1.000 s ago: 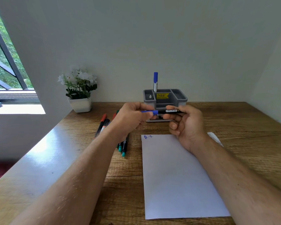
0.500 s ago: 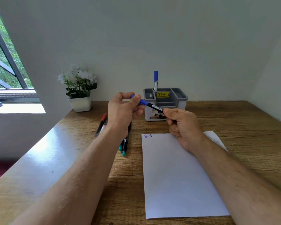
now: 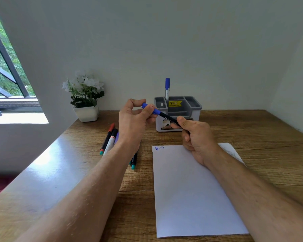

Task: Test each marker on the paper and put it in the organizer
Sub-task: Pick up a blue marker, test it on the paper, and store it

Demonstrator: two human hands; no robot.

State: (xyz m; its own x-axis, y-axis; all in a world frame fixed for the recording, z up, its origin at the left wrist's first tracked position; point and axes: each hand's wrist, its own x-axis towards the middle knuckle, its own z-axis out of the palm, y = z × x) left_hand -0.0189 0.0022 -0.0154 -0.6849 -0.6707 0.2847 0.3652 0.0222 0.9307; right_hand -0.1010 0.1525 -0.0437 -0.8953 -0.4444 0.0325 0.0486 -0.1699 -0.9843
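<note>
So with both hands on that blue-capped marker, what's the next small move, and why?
Probably pull the cap off: the left hand pinches the blue cap while the right hand grips the marker's black barrel, and the cap looks seated. It must be uncapped before testing on the paper.

- A white pot (image 3: 86, 113) with white flowers stands on the wooden desk (image 3: 252, 130), near the wall.
- A window (image 3: 5, 70) is at the left.
</note>
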